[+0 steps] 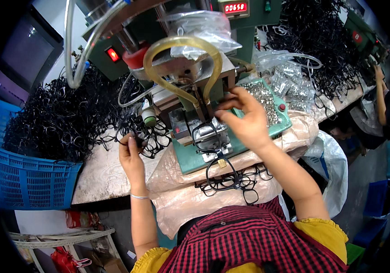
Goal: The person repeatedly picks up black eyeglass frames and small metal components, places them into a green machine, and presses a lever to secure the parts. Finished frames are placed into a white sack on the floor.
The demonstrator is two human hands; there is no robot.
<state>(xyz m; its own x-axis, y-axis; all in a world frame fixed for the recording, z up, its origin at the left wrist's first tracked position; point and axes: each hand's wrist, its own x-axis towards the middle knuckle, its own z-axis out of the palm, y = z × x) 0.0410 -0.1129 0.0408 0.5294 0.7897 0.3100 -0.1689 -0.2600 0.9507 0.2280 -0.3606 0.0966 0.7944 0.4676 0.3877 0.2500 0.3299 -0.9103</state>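
From the head camera, the left hand [131,152] rests on the counter [99,175] at the edge of a big heap of black spectacle frames [54,118], its fingers closed in a pinch on 1 black frame [151,141] from that heap. The right hand [245,118] is raised over the small press machine [190,91], fingers half curled; its fingertips touch a black frame on the jig [208,134], though whether they actually grip it cannot be told. A yellowish hose [181,43] loops above the jig. The machine stands on a green base plate [190,159], and a tray of small silvery metal parts [263,98] lies just beside the right hand. A few finished black frames [231,182] lie on tan sheeting [181,195] at the near counter edge. A blue plastic crate [22,175] stands at the far left.
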